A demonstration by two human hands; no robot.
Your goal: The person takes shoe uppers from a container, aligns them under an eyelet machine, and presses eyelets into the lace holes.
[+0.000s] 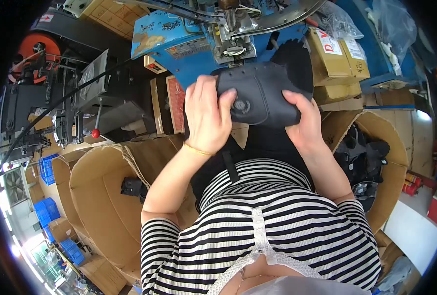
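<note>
Between my hands is a black shoe upper point(272, 93) with a round stamped logo and a row of small holes along its top edge. My left hand point(208, 110) grips its left end, thumb lying beside the logo. At the other end my right hand point(303, 115) clasps the lower right side, thumb on the front face. The upper's top edge is just below the head of a blue eyelet-type machine point(235, 46); whether they touch I cannot tell. Fingers behind the upper are hidden.
An open cardboard box point(105, 196) stands at left with a dark piece inside. Another box point(393, 142) at right holds several black uppers. Taped cartons point(334, 64) sit beside the machine. A lever with a red knob point(96, 133) juts out at left.
</note>
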